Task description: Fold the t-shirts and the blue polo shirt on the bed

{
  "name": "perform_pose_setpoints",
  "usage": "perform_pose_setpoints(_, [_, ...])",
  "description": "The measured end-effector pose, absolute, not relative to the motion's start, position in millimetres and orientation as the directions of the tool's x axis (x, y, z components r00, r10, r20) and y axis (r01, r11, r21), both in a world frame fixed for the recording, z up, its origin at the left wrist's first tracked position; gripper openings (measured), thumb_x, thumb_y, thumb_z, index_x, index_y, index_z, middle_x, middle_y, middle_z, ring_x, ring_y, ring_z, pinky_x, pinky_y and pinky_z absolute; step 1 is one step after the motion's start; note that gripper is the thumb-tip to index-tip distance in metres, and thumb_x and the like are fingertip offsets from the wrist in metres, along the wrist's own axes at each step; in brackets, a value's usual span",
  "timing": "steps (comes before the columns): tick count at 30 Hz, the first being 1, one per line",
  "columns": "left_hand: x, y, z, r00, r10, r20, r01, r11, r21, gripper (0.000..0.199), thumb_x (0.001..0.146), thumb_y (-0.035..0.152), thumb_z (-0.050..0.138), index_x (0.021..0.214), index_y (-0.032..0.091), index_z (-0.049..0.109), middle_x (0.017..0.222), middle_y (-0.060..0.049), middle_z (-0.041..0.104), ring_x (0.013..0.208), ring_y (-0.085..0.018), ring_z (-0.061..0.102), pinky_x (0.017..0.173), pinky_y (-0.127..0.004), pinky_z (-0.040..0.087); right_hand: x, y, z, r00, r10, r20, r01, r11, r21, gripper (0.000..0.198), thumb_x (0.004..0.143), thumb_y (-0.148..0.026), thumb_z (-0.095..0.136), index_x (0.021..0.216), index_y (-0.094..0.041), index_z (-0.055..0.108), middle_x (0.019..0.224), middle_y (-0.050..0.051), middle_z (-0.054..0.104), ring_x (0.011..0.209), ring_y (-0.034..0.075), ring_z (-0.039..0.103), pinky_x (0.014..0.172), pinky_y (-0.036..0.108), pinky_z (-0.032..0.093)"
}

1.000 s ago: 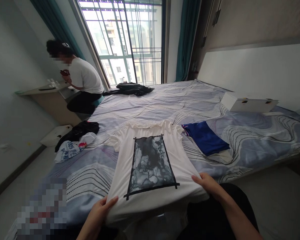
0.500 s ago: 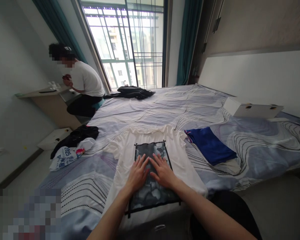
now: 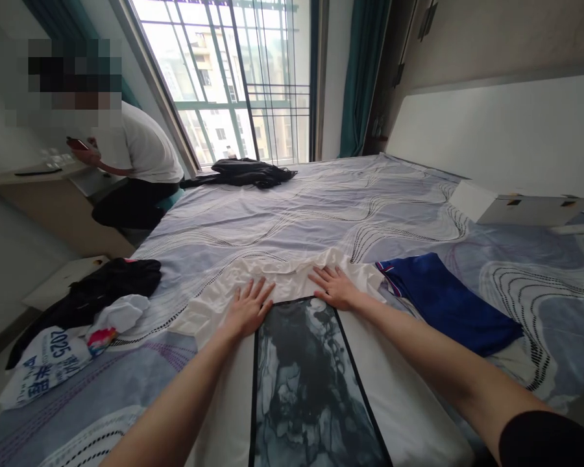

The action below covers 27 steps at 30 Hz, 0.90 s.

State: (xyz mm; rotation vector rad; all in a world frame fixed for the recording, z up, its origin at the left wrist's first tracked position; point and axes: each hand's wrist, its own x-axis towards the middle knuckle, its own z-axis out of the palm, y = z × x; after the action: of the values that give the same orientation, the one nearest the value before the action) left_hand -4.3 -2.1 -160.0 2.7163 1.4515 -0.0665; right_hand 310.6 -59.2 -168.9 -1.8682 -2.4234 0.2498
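Note:
A white T-shirt [image 3: 409, 395] with a dark, black-edged print [image 3: 306, 376] lies spread on the bed in front of me. My left hand [image 3: 249, 306] rests flat on the shirt by the print's upper left corner, fingers spread. Near the upper right corner, my right hand [image 3: 337, 288] presses palm down on the cloth below the collar, its fingers stretched out. Neither hand grips anything. The shirt's bottom edge is out of view.
Folded blue clothing [image 3: 442, 295] lies to the right; a white box [image 3: 520, 204] stands farther back. Left are black clothing [image 3: 111, 285] and a printed white bag [image 3: 53, 357]. A dark garment [image 3: 248, 174] lies near the window. Another person [image 3: 146, 143] sits at a desk holding a phone.
Both hands have slid from the middle of the print up toward the collar and moved apart. My view has come closer to the shirt.

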Motion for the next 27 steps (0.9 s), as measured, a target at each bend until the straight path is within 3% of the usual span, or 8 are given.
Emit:
perform_pose_setpoints(5, [10.0,75.6,-160.3,0.514,0.852,-0.102,0.858,-0.511,0.058,0.066,0.099,0.063,0.019,0.161,0.04,0.024,0.171,0.0,0.015,0.158,-0.032,0.009,0.122,-0.066,0.007,334.5,13.6,-167.6,-0.113,0.991,-0.067,0.979,0.1,-0.179,0.068,0.102,-0.063,0.026,0.163,-0.034,0.018,0.171,0.001,0.011,0.157,0.03,0.007,0.122,0.065,0.001])
perform_pose_setpoints(11, [38.0,140.3,-164.7,0.276,0.957,-0.086,0.956,-0.264,0.128,0.071,0.093,0.072,0.017,0.159,0.046,0.023,0.172,0.0,0.011,0.156,-0.042,0.006,0.112,-0.081,0.008,299.1,63.8,-169.6,0.485,0.874,0.012,0.857,-0.473,-0.203,0.069,0.103,-0.05,0.02,0.164,-0.018,0.02,0.17,0.014,0.013,0.155,0.041,0.009,0.118,0.074,-0.003])
perform_pose_setpoints(14, [48.5,154.2,-168.8,0.232,0.971,-0.065,0.962,-0.219,0.165,0.069,0.093,0.072,0.017,0.157,0.049,0.028,0.172,-0.001,0.015,0.155,-0.045,0.006,0.111,-0.082,0.007,250.4,63.1,-174.7,0.226,0.958,0.178,0.964,-0.195,-0.178,0.069,0.103,-0.044,0.025,0.165,-0.019,0.008,0.17,0.011,0.013,0.156,0.037,0.004,0.12,0.07,-0.007])
perform_pose_setpoints(16, [50.5,158.0,-171.0,0.253,0.967,-0.034,0.952,-0.243,0.186,0.066,0.095,0.069,0.017,0.156,0.048,0.03,0.171,0.0,0.018,0.156,-0.043,0.007,0.113,-0.08,0.007,231.1,62.9,-176.2,-0.119,0.981,0.155,0.976,0.144,-0.166,0.067,0.103,-0.047,0.027,0.165,-0.029,0.009,0.17,0.005,0.018,0.157,0.033,0.007,0.121,0.068,-0.006])
perform_pose_setpoints(18, [47.4,158.5,-171.6,0.246,0.969,0.018,0.946,-0.244,0.213,0.065,0.098,0.06,0.018,0.159,0.041,0.028,0.169,-0.002,0.025,0.155,-0.039,0.015,0.117,-0.075,0.011,234.0,67.0,-175.6,-0.253,0.966,0.058,0.944,0.259,-0.205,0.063,0.104,-0.051,0.026,0.164,-0.033,0.017,0.17,0.002,0.02,0.156,0.032,0.012,0.121,0.067,-0.002])
perform_pose_setpoints(22, [22.7,152.0,-166.2,0.202,0.97,0.135,0.954,-0.226,0.197,0.067,0.097,0.052,0.027,0.152,0.019,0.045,0.153,-0.016,0.049,0.142,-0.035,0.041,0.117,-0.057,0.032,295.2,71.3,-173.9,-0.069,0.997,0.04,0.969,0.076,-0.235,0.068,0.104,-0.051,0.027,0.164,-0.022,0.014,0.168,0.009,0.025,0.154,0.031,0.021,0.123,0.06,0.013])
perform_pose_setpoints(24, [3.9,147.0,-162.0,0.212,0.963,0.165,0.966,-0.233,0.117,0.064,0.093,0.059,0.035,0.138,0.021,0.06,0.144,-0.017,0.056,0.135,-0.038,0.047,0.109,-0.054,0.04,333.1,63.5,-173.1,0.062,0.987,0.146,0.979,-0.032,-0.202,0.072,0.103,-0.051,0.032,0.164,-0.016,0.015,0.163,0.016,0.036,0.149,0.033,0.031,0.121,0.059,0.021])
perform_pose_setpoints(27, [-19.5,141.2,-156.0,0.22,0.961,0.168,0.973,-0.228,0.028,0.064,0.091,0.066,0.039,0.129,0.022,0.065,0.132,-0.017,0.064,0.124,-0.038,0.056,0.101,-0.05,0.044,372.9,46.7,-170.9,0.237,0.943,0.235,0.967,-0.206,-0.15,0.077,0.096,-0.059,0.046,0.154,-0.008,0.039,0.147,0.024,0.052,0.135,0.039,0.046,0.111,0.055,0.036])
